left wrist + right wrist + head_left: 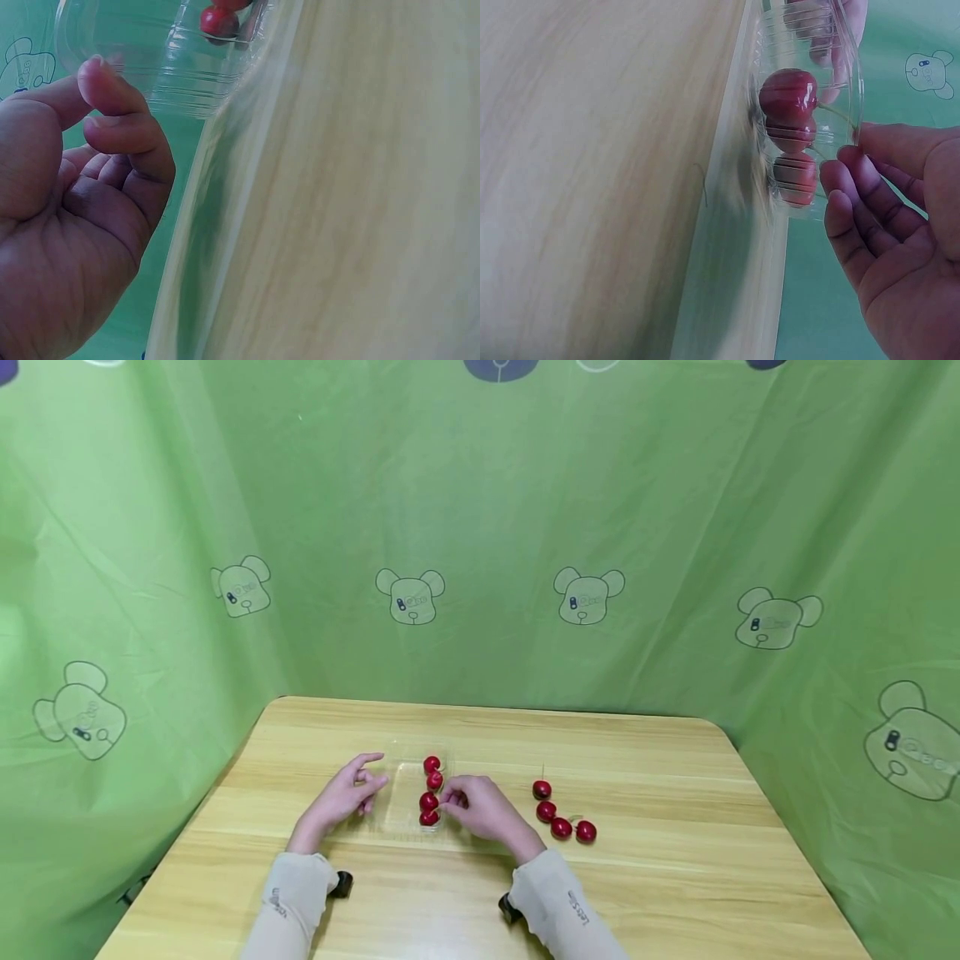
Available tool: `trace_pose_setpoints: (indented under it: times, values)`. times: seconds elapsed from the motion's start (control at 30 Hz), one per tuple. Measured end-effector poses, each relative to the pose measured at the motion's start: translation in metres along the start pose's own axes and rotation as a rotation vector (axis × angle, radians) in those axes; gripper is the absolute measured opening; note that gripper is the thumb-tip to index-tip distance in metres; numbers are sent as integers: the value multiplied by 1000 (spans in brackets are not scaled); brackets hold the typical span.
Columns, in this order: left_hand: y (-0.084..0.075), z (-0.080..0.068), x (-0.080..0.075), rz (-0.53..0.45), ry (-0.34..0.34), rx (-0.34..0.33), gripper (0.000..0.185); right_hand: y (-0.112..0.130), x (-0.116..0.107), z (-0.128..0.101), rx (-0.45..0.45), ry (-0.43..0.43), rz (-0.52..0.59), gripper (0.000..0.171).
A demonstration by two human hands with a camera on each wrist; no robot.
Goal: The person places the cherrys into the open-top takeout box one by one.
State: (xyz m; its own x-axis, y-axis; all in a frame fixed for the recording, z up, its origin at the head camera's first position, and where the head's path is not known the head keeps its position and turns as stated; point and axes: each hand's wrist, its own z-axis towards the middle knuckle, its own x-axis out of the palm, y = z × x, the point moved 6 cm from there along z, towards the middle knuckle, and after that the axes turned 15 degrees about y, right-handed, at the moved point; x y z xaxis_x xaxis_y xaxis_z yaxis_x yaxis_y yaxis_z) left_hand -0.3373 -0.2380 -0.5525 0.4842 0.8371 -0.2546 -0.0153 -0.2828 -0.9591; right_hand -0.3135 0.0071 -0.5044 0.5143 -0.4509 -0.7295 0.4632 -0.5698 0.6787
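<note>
A clear plastic tray [401, 785] lies on the wooden table [675, 877] with several red cherries [429, 801] lined along its right side. My left hand [373, 783] rests at the tray's left edge, fingers loosely curled, a fingertip against the clear wall [150, 52], holding nothing. My right hand [450, 800] sits at the tray's right side, its fingertips [840, 161] touching the wall [832, 82] beside the cherries [787, 94], with nothing held. One cherry [219, 21] shows through the tray in the left wrist view.
Several loose cherries [561, 827] lie on the table to the right of my right hand, one with an upright stem [542, 790]. Green cloth with bear prints [588, 596] walls in the table on three sides.
</note>
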Motion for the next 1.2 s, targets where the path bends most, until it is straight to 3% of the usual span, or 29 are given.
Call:
trace_pose_setpoints:
  times: [0.53, 1.2]
  values:
    - [4, -2, 2, -12, 0, -19, 70, -3, 0, -4, -12, 1, 16, 5]
    - [-1, -2, 1, 6, -8, -9, 69, -17, -15, -16, 22, -27, -8, 21]
